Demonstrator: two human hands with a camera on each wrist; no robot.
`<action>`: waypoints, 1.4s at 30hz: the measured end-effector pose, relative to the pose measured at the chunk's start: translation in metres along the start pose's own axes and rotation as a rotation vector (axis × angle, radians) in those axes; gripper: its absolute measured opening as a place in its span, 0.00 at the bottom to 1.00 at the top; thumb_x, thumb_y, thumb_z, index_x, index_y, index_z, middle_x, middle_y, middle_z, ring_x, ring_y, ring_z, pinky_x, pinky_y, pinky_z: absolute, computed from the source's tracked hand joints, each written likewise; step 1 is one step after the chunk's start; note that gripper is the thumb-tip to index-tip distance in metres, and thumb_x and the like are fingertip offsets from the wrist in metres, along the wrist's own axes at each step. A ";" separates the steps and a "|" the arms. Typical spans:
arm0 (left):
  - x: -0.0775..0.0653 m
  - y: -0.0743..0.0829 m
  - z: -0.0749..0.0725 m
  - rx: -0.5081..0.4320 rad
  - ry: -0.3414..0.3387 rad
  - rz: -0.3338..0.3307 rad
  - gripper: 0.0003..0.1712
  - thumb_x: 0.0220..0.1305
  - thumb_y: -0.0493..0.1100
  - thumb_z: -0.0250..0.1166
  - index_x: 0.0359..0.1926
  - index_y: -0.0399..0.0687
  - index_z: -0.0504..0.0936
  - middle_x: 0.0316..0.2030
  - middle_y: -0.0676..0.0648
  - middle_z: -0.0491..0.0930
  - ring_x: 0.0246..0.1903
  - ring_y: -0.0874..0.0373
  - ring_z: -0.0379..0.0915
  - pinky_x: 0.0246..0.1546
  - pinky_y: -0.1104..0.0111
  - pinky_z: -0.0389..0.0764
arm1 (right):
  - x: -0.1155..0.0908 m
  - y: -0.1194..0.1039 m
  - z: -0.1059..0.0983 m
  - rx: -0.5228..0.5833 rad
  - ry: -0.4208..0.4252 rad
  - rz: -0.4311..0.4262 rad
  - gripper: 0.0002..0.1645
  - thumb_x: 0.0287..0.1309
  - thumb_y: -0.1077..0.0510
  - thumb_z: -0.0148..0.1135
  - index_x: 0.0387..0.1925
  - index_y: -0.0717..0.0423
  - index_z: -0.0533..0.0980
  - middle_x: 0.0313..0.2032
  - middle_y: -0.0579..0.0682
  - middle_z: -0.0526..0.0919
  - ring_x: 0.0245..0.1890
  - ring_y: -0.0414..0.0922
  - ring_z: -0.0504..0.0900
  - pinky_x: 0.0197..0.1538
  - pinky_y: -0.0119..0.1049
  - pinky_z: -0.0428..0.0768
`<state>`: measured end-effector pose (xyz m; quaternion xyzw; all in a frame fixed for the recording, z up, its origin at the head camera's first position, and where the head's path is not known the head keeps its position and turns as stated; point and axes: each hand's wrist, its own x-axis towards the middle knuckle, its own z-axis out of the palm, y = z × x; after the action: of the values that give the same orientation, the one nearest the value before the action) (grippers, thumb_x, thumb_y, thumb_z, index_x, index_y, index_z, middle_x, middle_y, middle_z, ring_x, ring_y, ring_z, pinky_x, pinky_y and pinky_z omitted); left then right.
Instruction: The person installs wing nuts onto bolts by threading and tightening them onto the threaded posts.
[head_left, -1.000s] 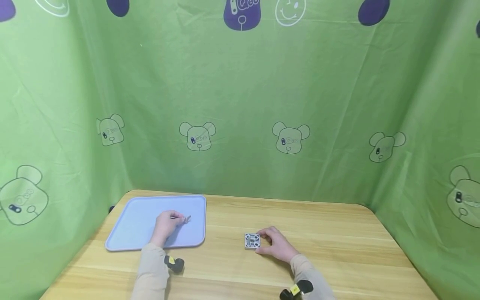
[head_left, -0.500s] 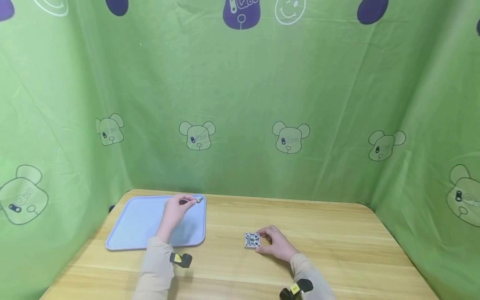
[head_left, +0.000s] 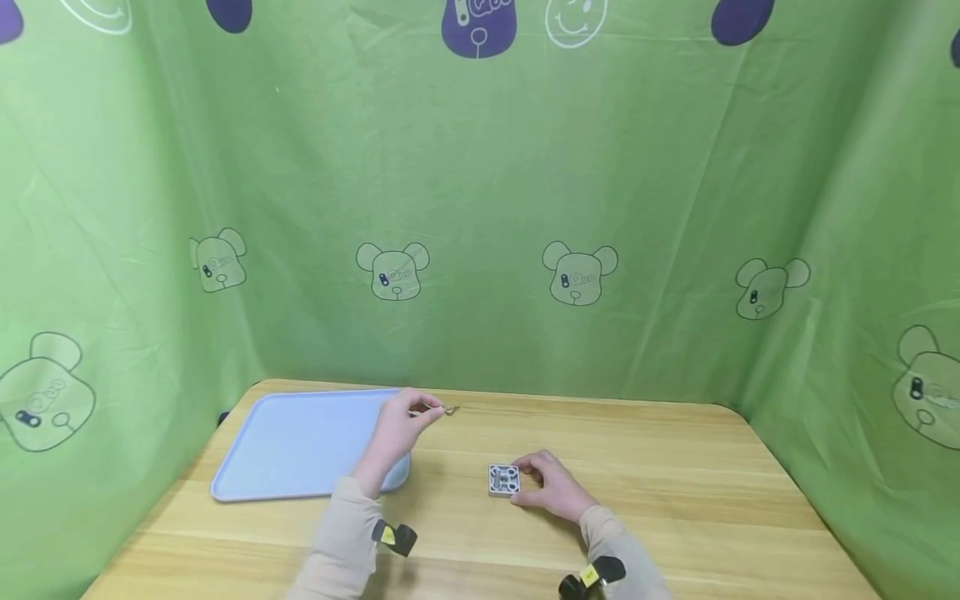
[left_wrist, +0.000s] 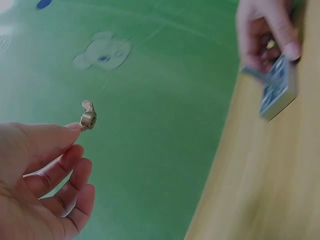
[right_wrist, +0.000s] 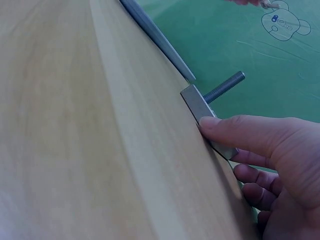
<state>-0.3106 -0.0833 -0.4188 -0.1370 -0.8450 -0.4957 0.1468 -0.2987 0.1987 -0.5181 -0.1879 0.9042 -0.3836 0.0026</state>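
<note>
My left hand (head_left: 397,429) pinches a small brass-coloured wing nut (left_wrist: 88,119) by one wing, between thumb and fingertips. It is held up in the air over the tray's right edge, with the nut's threaded hole and other wing showing in the left wrist view. To the right, a square grey metal block (head_left: 504,481) with recesses in its top sits on the table. A threaded bolt (right_wrist: 226,87) stands up out of the block. My right hand (head_left: 557,490) grips the block from its right side, thumb on the near edge and fingers at the far one.
A light blue tray (head_left: 300,446) lies on the left of the wooden table (head_left: 660,467), partly behind the left forearm. Green printed curtain (head_left: 480,333) encloses the table's back and sides. Each sleeve carries a black wrist camera (head_left: 395,537).
My left hand has lifted the wing nut from low over the tray, moving up and rightward past the tray's edge. The right hand and the block have stayed in place.
</note>
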 end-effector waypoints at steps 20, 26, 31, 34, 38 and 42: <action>-0.017 0.002 0.062 0.001 -0.231 -0.015 0.03 0.58 0.40 0.68 0.33 0.46 0.83 0.36 0.47 0.84 0.35 0.60 0.75 0.38 0.71 0.77 | 0.003 -0.003 -0.002 -0.008 0.004 0.006 0.33 0.41 0.51 0.77 0.51 0.57 0.78 0.41 0.49 0.75 0.39 0.41 0.68 0.43 0.29 0.70; -0.020 -0.001 0.070 -0.042 -0.267 -0.063 0.02 0.57 0.39 0.68 0.32 0.45 0.83 0.34 0.48 0.84 0.34 0.61 0.76 0.39 0.70 0.78 | 0.004 -0.002 -0.003 -0.014 -0.002 0.005 0.32 0.41 0.51 0.77 0.51 0.56 0.78 0.42 0.50 0.75 0.40 0.42 0.69 0.44 0.30 0.70; -0.022 -0.001 0.073 -0.045 -0.290 -0.056 0.02 0.56 0.37 0.68 0.31 0.43 0.83 0.32 0.48 0.84 0.33 0.61 0.75 0.39 0.68 0.77 | 0.003 -0.003 -0.003 -0.015 0.001 -0.001 0.32 0.41 0.51 0.76 0.50 0.56 0.78 0.41 0.49 0.75 0.40 0.42 0.69 0.44 0.30 0.71; -0.023 -0.001 0.074 -0.045 -0.308 -0.057 0.02 0.56 0.36 0.68 0.31 0.42 0.83 0.31 0.48 0.83 0.32 0.62 0.74 0.38 0.69 0.76 | 0.002 -0.004 -0.003 -0.012 0.001 0.001 0.32 0.41 0.51 0.76 0.50 0.56 0.78 0.42 0.50 0.75 0.40 0.42 0.69 0.44 0.30 0.71; -0.025 -0.003 0.076 -0.045 -0.321 -0.063 0.02 0.56 0.35 0.67 0.30 0.42 0.82 0.31 0.49 0.83 0.32 0.62 0.73 0.36 0.70 0.75 | 0.001 -0.003 -0.002 -0.018 -0.002 0.005 0.32 0.41 0.51 0.76 0.50 0.56 0.78 0.42 0.50 0.75 0.40 0.42 0.69 0.44 0.30 0.71; -0.026 -0.004 0.077 -0.042 -0.322 -0.064 0.02 0.57 0.35 0.67 0.30 0.43 0.81 0.31 0.50 0.83 0.32 0.62 0.74 0.36 0.70 0.76 | 0.000 -0.001 0.000 -0.017 -0.001 0.006 0.32 0.41 0.50 0.76 0.50 0.56 0.78 0.41 0.49 0.75 0.40 0.42 0.69 0.44 0.30 0.71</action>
<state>-0.2965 -0.0196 -0.4681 -0.1910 -0.8509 -0.4892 -0.0093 -0.2986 0.1982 -0.5168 -0.1857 0.9080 -0.3756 0.0027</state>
